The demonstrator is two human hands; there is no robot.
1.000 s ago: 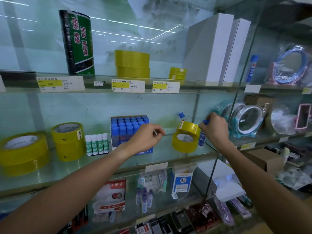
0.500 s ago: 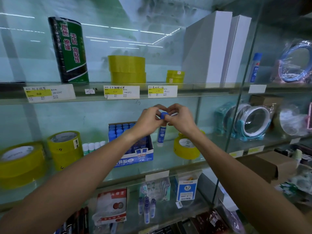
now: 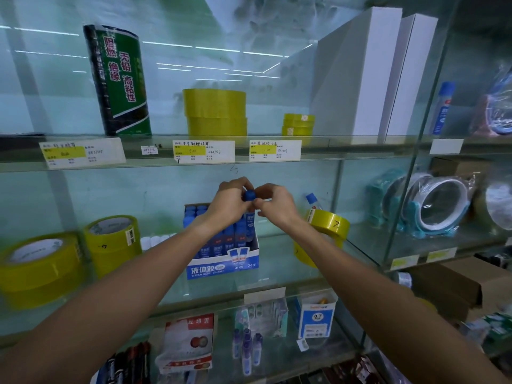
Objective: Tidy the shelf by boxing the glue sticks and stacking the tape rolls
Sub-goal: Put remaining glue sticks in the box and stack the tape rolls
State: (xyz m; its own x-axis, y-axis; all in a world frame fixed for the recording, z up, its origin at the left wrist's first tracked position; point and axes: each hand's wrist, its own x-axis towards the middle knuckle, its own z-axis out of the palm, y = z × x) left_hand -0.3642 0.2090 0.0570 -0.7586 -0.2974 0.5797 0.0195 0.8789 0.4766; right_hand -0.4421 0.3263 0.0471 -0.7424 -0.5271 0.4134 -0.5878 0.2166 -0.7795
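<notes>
Both hands pinch one blue-capped glue stick [image 3: 250, 209] at its cap, left hand [image 3: 230, 206] and right hand [image 3: 277, 207] meeting above the open blue-and-white cardboard box [image 3: 224, 266] of glue sticks on the glass shelf [image 3: 277, 273]. Left of the box stand wide yellow tape rolls [image 3: 110, 242]; just right, tilted yellow tape rolls [image 3: 327, 225] sit behind the right wrist. Both forearms reach forward and upward.

My left hand [image 3: 227, 206] and right hand [image 3: 277, 207] are pinching a blue-capped glue stick [image 3: 250, 214] upright above the blue-and-white cardboard box [image 3: 223, 266] of matching sticks.
</notes>
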